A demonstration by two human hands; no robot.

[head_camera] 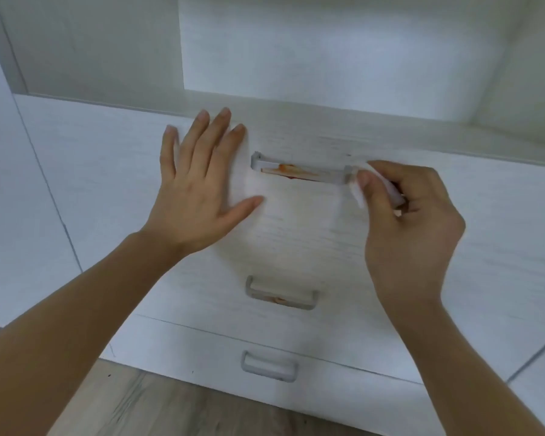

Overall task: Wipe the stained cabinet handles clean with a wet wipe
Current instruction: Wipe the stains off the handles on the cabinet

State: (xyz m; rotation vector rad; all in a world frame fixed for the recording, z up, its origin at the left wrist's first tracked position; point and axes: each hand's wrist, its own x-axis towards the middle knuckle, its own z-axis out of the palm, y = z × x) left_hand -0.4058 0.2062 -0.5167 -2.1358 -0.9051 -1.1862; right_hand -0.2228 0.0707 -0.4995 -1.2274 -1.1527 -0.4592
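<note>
No text, label, brand, number or sign could be read anywhere in the head view.

Home interior, likely bedroom or kitchen storage unit. White wood-grain cabinet (296, 234) fills center frame, stacked drawer fronts with grey bar handles (301, 171). Open recessed shelf niche (328, 51) at top. Wood-look plank floor (158, 407) at bottom, pale wall (10, 184) at left.

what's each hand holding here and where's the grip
The right hand pinches a wet wipe near its folded edge. The left hand holds nothing.
</note>
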